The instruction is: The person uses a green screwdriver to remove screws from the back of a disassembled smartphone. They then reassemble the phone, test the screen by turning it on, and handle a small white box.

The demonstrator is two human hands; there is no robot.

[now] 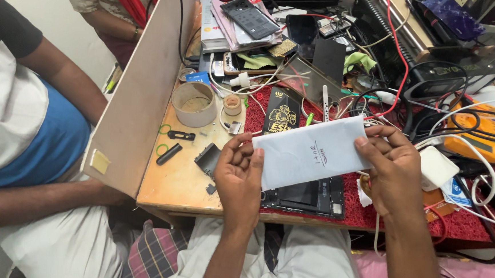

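Object held: we see a white paper envelope (315,154) with a short handwritten mark, held flat and slightly tilted in the centre of the frame, above the opened phone (307,197) on the red mat (460,223).
Handling: we judge it light, thin and limp; it should bend or crease under a hard squeeze, and is best taken by its short ends.
Left hand (239,176): at the envelope's left end, thumb on the front face, fingers curled behind, pinching the edge.
Right hand (392,168): at the right end, thumb (367,147) over the upper corner, fingers wrapped behind, pinching likewise.
Position against fingers: the envelope spans between both hands; its middle is unsupported.
Surroundings: a tape roll (194,103) lies at centre left on the wooden bench (182,181); tangled cables (433,104) fill the upper right.
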